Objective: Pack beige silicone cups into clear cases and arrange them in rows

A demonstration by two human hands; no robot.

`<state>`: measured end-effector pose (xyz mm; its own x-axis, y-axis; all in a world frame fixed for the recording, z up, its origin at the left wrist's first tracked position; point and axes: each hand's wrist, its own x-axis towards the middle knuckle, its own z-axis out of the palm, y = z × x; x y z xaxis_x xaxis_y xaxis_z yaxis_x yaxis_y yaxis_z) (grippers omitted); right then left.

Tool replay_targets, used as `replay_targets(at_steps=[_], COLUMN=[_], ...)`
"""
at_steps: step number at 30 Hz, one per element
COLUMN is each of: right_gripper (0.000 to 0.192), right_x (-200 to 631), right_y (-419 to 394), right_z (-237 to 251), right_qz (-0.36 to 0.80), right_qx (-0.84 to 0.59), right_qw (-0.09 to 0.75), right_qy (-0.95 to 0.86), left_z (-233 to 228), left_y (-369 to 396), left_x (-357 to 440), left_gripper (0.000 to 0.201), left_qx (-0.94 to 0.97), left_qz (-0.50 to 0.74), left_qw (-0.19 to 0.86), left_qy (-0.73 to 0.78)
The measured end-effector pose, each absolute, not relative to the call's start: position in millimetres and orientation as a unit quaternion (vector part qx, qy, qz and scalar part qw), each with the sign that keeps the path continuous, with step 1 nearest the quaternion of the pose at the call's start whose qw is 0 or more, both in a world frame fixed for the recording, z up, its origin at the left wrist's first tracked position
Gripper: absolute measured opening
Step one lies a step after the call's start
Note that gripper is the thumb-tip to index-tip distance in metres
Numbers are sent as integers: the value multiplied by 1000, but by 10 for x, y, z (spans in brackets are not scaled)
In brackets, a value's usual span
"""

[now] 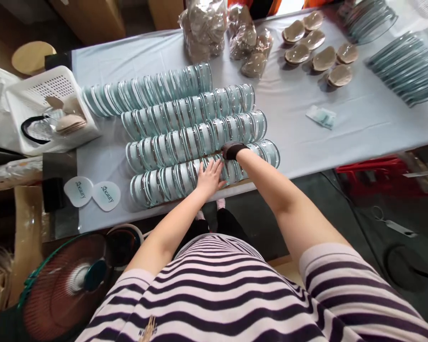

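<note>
The desk (342,137), under a smooth pale blue cloth, has bare room to the right of the rows, near its front edge. Four rows of clear, round, glossy plastic cases (185,128) lie overlapped like fallen dominoes; the nearest row (164,183) runs along the front edge. The left hand (210,176) lies flat and open on that row, fingers spread, gripping nothing. The right hand (231,153), its wrist in a dark band, bends down into the same row just beside the left; whether its fingers are closed cannot be seen. A white perforated basket (43,90) sits at the left end.
</note>
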<state>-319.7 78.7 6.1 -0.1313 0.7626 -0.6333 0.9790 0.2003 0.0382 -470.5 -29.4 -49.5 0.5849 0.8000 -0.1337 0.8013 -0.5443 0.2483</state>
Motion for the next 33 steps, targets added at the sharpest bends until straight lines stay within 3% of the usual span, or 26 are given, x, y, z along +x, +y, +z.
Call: replay_targets(at_steps=[4, 8, 11, 16, 20, 23, 25, 29, 33], right_gripper=[44, 31, 33, 38, 39, 43, 39, 35, 30], right_x=[-3368, -3124, -2891, -2783, -2601, -2377, -2314, -2504, -2626], right_y=[997, 546, -90, -924, -732, -120, 347, 971, 961], right_z=[66, 25, -151, -568, -494, -248, -122, -56, -44], right_qz=[-182, -159, -195, -266, -266, -180, -159, -218, -149], right_qx=[494, 487, 535, 546, 542, 618, 621, 499, 425], right_qw=[348, 230, 156, 162, 129, 63, 110, 257, 279], right_qy=[776, 828, 807, 777, 787, 763, 759, 798, 848], left_z=[-563, -571, -562, -541, -484, -452, -455, -503, -523], left_y=[-286, -303, -317, -363, -399, -365, -312, -220, -210], left_x=[-4689, -4714, -4706, -4728, -4616, -4359, -4172, -3981, -3986], left_gripper=[70, 73, 73, 74, 77, 86, 85, 73, 73], left_qx=[878, 874, 872, 871, 861, 867, 872, 865, 857], left_qz=[-11, -2, -1, -6, -4, 1, -8, -19, -12], left_qw=[136, 132, 128, 119, 107, 104, 114, 132, 133], left_qy=[459, 467, 473, 477, 498, 488, 476, 484, 497])
